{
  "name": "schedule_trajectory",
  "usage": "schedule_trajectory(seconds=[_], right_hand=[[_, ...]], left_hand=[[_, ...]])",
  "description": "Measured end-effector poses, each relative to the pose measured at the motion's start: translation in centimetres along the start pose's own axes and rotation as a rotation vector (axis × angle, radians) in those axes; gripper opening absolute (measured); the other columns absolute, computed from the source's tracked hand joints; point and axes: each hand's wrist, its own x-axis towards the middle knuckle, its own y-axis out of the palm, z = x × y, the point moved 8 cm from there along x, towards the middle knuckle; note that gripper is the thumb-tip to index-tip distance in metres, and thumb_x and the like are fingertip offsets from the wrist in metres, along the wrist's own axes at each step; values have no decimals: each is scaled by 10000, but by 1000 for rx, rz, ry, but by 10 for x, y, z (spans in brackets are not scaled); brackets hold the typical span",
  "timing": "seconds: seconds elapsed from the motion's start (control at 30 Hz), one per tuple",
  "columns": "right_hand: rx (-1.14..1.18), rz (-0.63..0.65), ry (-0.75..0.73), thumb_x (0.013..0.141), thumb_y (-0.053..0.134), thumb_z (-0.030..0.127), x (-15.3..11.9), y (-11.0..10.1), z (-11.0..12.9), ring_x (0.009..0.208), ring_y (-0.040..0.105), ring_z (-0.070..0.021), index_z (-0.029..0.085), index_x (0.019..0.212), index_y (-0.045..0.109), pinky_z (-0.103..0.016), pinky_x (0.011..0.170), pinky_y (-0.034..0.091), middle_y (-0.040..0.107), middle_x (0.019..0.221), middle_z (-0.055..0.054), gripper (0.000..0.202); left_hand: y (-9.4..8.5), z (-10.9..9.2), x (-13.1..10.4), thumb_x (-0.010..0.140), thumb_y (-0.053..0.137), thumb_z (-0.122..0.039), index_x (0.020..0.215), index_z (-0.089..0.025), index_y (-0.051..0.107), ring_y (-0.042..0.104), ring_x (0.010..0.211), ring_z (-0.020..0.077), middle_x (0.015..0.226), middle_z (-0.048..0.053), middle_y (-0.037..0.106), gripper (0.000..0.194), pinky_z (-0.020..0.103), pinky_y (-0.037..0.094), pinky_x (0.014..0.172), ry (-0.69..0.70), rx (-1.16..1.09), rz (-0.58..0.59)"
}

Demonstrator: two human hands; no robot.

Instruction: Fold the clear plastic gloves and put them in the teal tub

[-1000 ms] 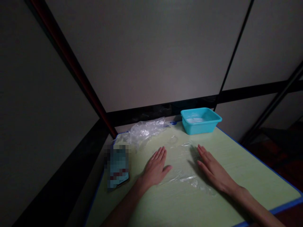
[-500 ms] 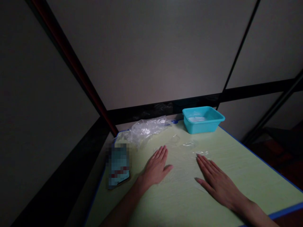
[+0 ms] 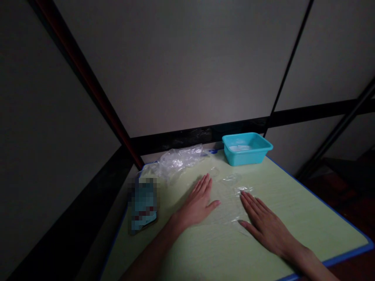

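A clear, thin plastic bag point(image 3: 225, 208) lies flat on the pale green tabletop, its glossy creases showing between my two hands. Palm down, my left hand point(image 3: 199, 201) rests on its left part with fingers stretched forward and thumb out to the side. My right hand point(image 3: 263, 224) lies flat at the bag's right edge, fingers extended and thumb apart. Neither hand grips anything. The bag's outline under my palms is hidden.
Crumpled clear plastic bags point(image 3: 178, 160) lie at the table's back left. A turquoise tub point(image 3: 247, 157) with something whitish inside stands at the back right. A pixelated teal object point(image 3: 143, 205) is at the left edge. Cabinet panels point(image 3: 187, 70) rise behind the blue-edged table point(image 3: 304, 218).
My left hand has slid a little forward and to the right over the plastic. The right hand stays nearly in place; the whole view has shifted slightly.
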Motion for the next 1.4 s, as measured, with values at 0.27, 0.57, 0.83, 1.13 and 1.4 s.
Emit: schedule_trajectory(seconds=[0.27,0.57,0.83,1.13,1.4], right_hand=[[-30,-52,-15,849,365,412,1,0,1,1258,235,-220,135,1369,102,-408,995,293,276,1370,-113,645],[-6,-18,1,844,353,478,-2,3,-2,1261,216,-238,133,1365,129,-428,996,282,195,1395,-118,664],[-5,24,28,846,336,491,-1,4,-3,1267,194,-233,147,1371,54,-431,1005,272,152,1404,-104,688],[136,98,16,835,374,478,-6,4,-11,1267,163,-256,198,1363,-27,-453,1009,247,90,1415,-79,719],[443,280,-41,866,311,466,54,-19,-13,1289,78,-209,212,1369,38,-409,1047,147,28,1423,-12,626]], left_hand=[[44,-91,39,852,122,-555,1321,-37,208,51,1296,219,1408,137,148,704,335,141,1057,106,-80,-71],[44,-30,12,860,155,-533,1333,-53,171,43,1297,199,1412,121,129,675,335,126,1054,-18,65,-49],[30,26,-21,828,282,-550,1331,-62,178,62,1295,209,1409,128,135,708,336,136,1052,-71,144,-56],[29,23,-22,798,319,-577,1336,-60,181,71,1294,221,1409,132,120,760,345,131,1056,-98,104,-45],[29,24,-22,792,332,-580,1338,-74,186,59,1295,222,1414,119,90,759,349,135,1053,-100,84,-52]])
